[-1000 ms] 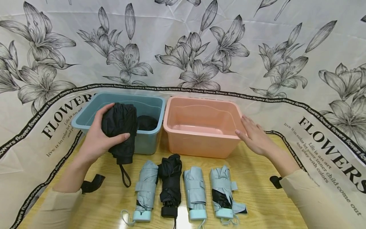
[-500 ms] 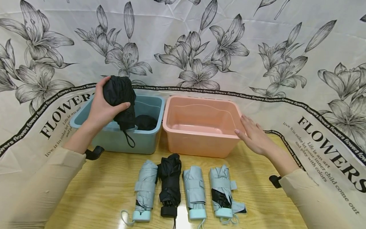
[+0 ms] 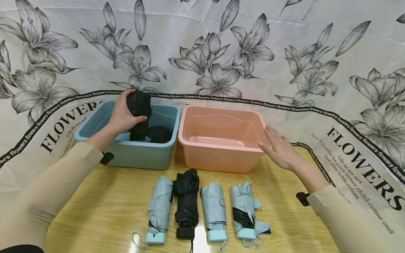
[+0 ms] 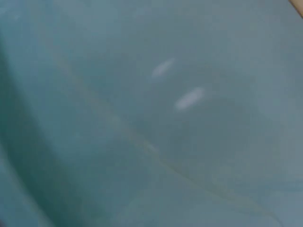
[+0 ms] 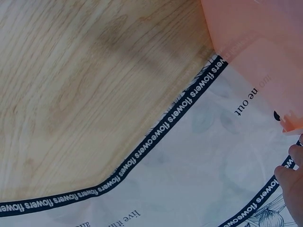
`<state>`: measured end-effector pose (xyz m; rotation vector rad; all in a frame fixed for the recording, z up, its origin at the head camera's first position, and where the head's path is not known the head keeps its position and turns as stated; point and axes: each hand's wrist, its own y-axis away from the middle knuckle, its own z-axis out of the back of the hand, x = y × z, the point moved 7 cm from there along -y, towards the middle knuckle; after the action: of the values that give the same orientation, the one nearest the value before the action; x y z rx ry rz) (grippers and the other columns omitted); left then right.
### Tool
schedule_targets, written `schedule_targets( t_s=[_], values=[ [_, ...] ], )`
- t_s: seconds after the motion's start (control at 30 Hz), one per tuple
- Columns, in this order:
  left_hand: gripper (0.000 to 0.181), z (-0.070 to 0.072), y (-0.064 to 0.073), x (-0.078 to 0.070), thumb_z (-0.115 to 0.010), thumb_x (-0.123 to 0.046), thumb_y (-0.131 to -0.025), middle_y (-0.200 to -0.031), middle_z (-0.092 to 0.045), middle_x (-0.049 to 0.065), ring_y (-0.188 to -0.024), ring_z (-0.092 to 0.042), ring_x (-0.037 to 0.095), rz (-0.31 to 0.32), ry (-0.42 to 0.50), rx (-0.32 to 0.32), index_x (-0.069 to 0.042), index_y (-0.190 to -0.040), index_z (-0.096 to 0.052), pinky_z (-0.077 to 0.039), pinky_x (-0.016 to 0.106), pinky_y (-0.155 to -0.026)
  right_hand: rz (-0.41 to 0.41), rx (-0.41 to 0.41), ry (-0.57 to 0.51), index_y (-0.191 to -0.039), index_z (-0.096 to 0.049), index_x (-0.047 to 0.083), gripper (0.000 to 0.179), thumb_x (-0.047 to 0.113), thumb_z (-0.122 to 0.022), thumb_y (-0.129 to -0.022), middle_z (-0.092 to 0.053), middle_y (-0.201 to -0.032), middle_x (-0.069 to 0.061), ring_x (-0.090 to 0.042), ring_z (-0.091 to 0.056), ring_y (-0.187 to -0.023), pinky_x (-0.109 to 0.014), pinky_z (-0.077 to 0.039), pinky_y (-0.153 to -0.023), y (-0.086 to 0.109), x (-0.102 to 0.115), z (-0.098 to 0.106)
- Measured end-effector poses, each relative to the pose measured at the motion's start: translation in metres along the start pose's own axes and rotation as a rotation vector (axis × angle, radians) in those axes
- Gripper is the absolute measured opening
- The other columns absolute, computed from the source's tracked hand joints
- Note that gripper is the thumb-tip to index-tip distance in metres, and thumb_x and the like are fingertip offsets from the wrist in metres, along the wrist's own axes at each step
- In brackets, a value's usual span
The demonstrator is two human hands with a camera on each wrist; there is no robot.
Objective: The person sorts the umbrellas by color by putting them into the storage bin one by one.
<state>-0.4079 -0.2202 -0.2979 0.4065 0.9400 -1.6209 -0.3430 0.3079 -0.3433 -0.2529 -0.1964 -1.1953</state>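
In the head view my left hand (image 3: 124, 114) grips a folded black umbrella (image 3: 139, 103), held upright with its lower end inside the blue bin (image 3: 142, 156). Beside that end, another black bundle (image 3: 159, 134) lies in the bin, mostly hidden by the front wall. The left wrist view shows only the bin's blurred blue wall (image 4: 142, 118). My right hand (image 3: 280, 147) rests with straight fingers against the right rim of the pink bin (image 3: 218, 160). Some of its fingers (image 5: 291, 165) show at the right wrist view's edge.
On the wooden table (image 3: 104, 207), in front of the bins, lie a grey-blue umbrella (image 3: 159, 207), a black umbrella (image 3: 186, 200), and two more grey-blue umbrellas, a middle one (image 3: 213, 205) and a right one (image 3: 244, 207). Flower-printed cloth (image 3: 190, 84) hangs behind.
My left hand has lifted the black umbrella from in front of the blue bin, over its rim, then lowered its end inside. The right hand stays at the pink bin.
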Motion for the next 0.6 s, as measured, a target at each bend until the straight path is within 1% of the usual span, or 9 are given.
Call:
schedule_targets(
  t_s=[0.1,0.23,0.33,0.47,0.53,0.6],
  values=[
    [0.101,-0.009,-0.006,0.013,-0.085,-0.010,-0.085,-0.163,-0.023,0.028,-0.148,-0.027,0.050,0.060,-0.002,0.079,-0.010,-0.164,-0.021,-0.026,0.069,-0.117,0.004,0.004,-0.002,-0.166,-0.007,0.000,0.078,0.052,-0.031,-0.112,-0.001,-0.173,-0.020,-0.044,-0.002,-0.158,-0.069,-0.002,-0.122,-0.002,0.001,0.000],
    [0.106,-0.021,-0.014,0.027,-0.085,-0.010,-0.085,-0.166,-0.019,0.027,-0.150,-0.024,0.051,0.132,0.030,0.191,-0.011,-0.166,-0.017,-0.025,0.069,-0.118,0.004,0.005,0.003,-0.166,-0.008,0.000,0.079,0.052,-0.031,-0.112,-0.001,-0.173,-0.021,-0.044,-0.002,-0.158,-0.069,-0.002,-0.122,-0.003,0.003,0.001],
    [0.107,-0.029,-0.017,0.035,-0.086,-0.011,-0.084,-0.167,-0.019,0.026,-0.150,-0.024,0.050,0.166,0.026,0.269,-0.010,-0.166,-0.016,-0.026,0.068,-0.118,0.004,0.006,0.004,-0.166,-0.008,0.000,0.079,0.052,-0.031,-0.112,-0.001,-0.173,-0.020,-0.044,-0.003,-0.158,-0.069,-0.002,-0.122,-0.003,0.003,0.001],
    [0.107,-0.040,-0.018,0.039,-0.087,-0.012,-0.084,-0.167,-0.016,0.028,-0.150,-0.023,0.051,0.179,0.017,0.368,-0.009,-0.165,-0.016,-0.027,0.068,-0.117,0.005,0.010,0.001,-0.166,-0.008,-0.001,0.079,0.052,-0.031,-0.112,-0.001,-0.173,-0.021,-0.044,-0.002,-0.158,-0.069,-0.002,-0.122,-0.003,0.003,0.001],
    [0.107,-0.044,-0.019,0.040,-0.087,-0.012,-0.085,-0.167,-0.015,0.029,-0.150,-0.022,0.051,0.179,0.024,0.403,-0.009,-0.164,-0.015,-0.027,0.068,-0.117,0.004,0.010,-0.001,-0.166,-0.008,-0.001,0.079,0.051,-0.031,-0.112,-0.002,-0.173,-0.021,-0.044,-0.003,-0.158,-0.069,-0.002,-0.122,-0.002,0.003,0.001],
    [0.107,-0.047,-0.019,0.041,-0.087,-0.013,-0.085,-0.167,-0.014,0.030,-0.150,-0.022,0.052,0.179,0.035,0.422,-0.009,-0.164,-0.015,-0.027,0.068,-0.117,0.003,0.009,-0.002,-0.165,-0.009,-0.002,0.079,0.051,-0.032,-0.112,-0.002,-0.172,-0.022,-0.045,-0.003,-0.158,-0.070,-0.002,-0.122,-0.001,0.003,0.001]
  ],
)
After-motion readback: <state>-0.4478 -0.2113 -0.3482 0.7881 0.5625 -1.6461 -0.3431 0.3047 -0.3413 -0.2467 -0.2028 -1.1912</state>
